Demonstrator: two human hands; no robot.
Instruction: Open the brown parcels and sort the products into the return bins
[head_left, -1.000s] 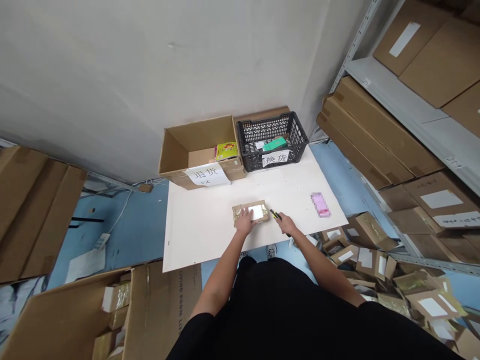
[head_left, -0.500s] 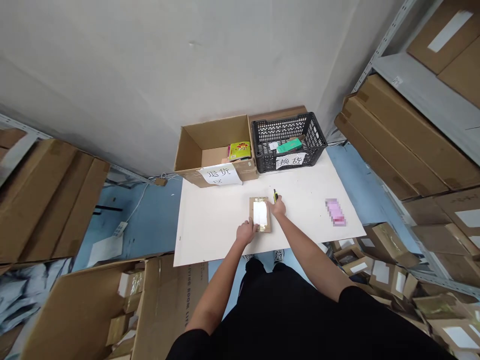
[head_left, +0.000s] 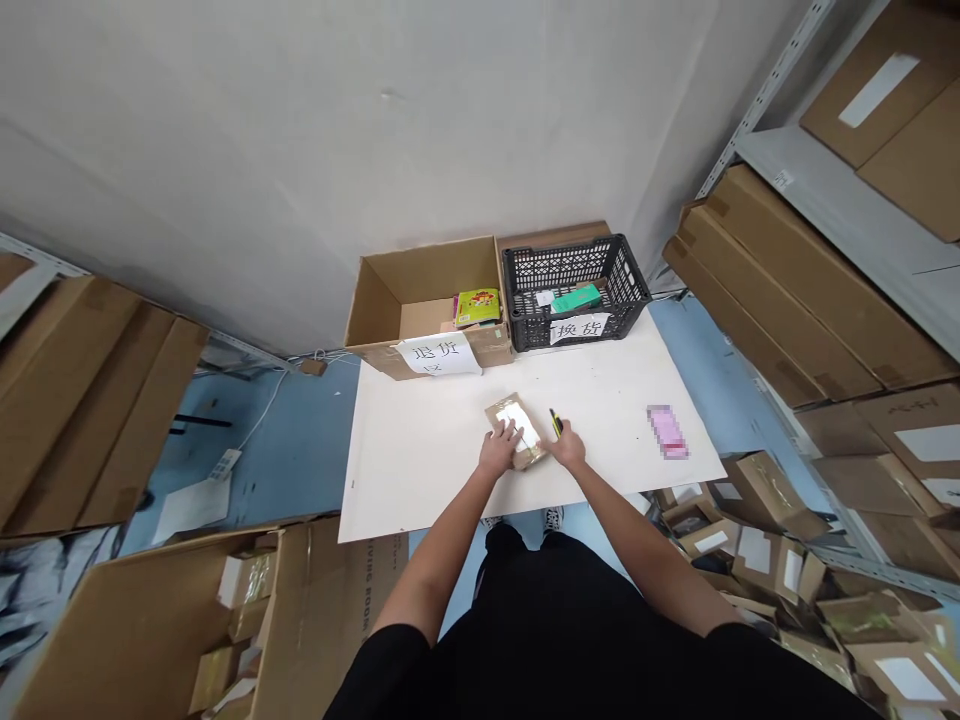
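A small cardboard box (head_left: 529,459) with a white label and clear tape lies at a slant on the white table (head_left: 420,450). My left hand (head_left: 498,449) grips its left side, fingers spread over the label. My right hand (head_left: 568,446) is closed around a yellow and black utility knife (head_left: 556,422) that points away from me. The thumb side of that hand touches the box's right edge. Whether the blade is out is too small to tell.
Behind are an open carton (head_left: 375,310) with a paper sign and a black plastic crate (head_left: 581,300) holding a green box (head_left: 576,298). A pixelated pink item (head_left: 667,432) lies at right. Boxes fill the shelves and floor; a large open carton (head_left: 150,620) stands at left.
The cardboard box has turned from straight to slanted. My left hand has slid further over its label. My right hand, with the utility knife, has moved slightly right and nearer to me.
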